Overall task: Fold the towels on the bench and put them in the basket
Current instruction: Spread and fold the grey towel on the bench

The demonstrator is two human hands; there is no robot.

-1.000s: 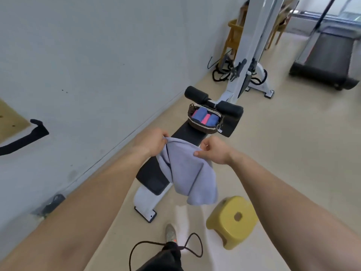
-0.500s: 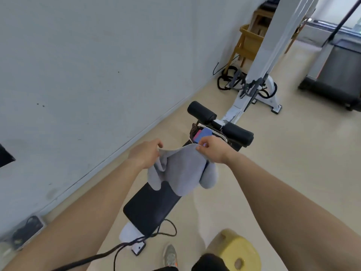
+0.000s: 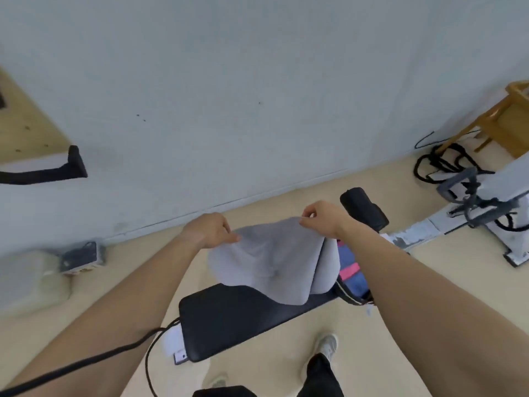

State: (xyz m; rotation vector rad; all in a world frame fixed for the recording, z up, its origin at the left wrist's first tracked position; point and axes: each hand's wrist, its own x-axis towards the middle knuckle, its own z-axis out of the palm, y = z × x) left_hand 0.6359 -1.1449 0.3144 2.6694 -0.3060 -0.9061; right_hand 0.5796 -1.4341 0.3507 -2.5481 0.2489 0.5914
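Black worktop (image 3: 229, 319) by pale wall (image 3: 257, 81), grey towel (image 3: 269, 262) above it, left hand (image 3: 210, 229) and right hand (image 3: 323, 217), each grip pinching towel's top edge, basket (image 3: 347, 293) at worktop's right.

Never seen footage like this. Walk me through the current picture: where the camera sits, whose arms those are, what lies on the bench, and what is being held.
There is no machine here. The camera is worn on a person's head and looks down, so the two bare arms are the wearer's own. The left hand and the right hand each pinch the top edge of a grey towel, which hangs down over the black bench pad. On the bench, partly hidden by the towel and the right forearm, a basket holds blue and pink cloths. The person's shoe stands on the floor beside the bench.
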